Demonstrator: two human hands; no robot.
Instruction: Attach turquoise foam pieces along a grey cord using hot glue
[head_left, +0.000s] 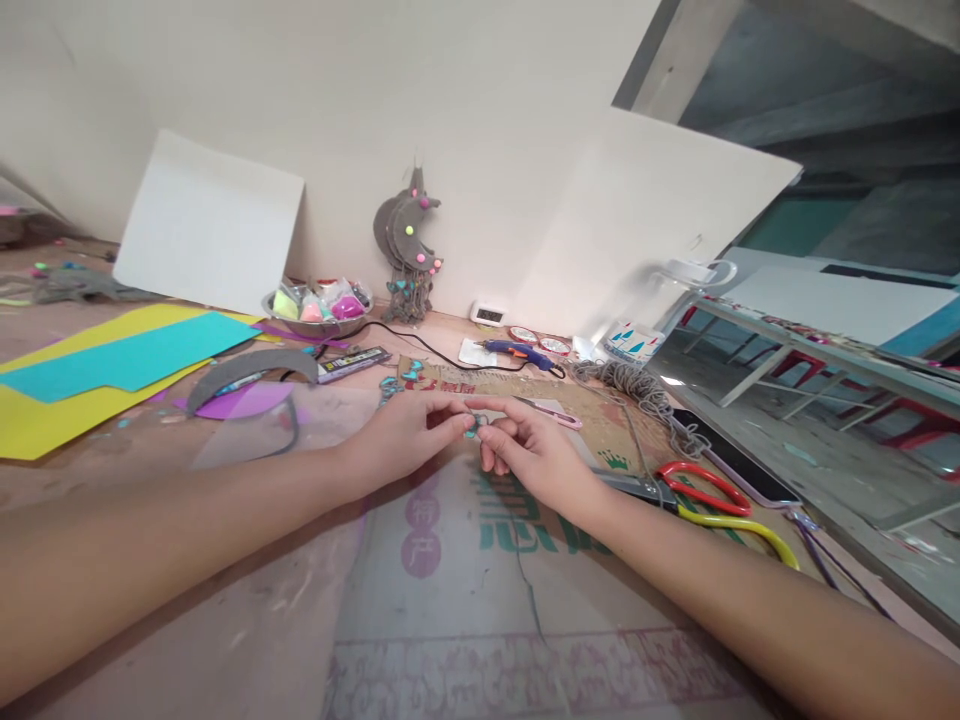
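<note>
My left hand [405, 435] and my right hand [529, 450] meet over a flattened cardboard sheet [465, 590] on the table. Between their fingertips they pinch a tiny grey and teal piece [474, 427], too small to make out in detail. Both arms reach in from the bottom corners. Small teal cut-outs [401, 380] lie just beyond my left hand. A pink-handled tool [559, 413] lies just past my right hand.
Red and yellow scissors [712, 500], a phone [731, 458] and grey twine [637, 390] lie to the right. A blue glue gun [517, 351], a bowl of coloured clay [319, 310], teal and yellow sheets [112, 375] and a grey hanging craft [409, 250] sit farther back.
</note>
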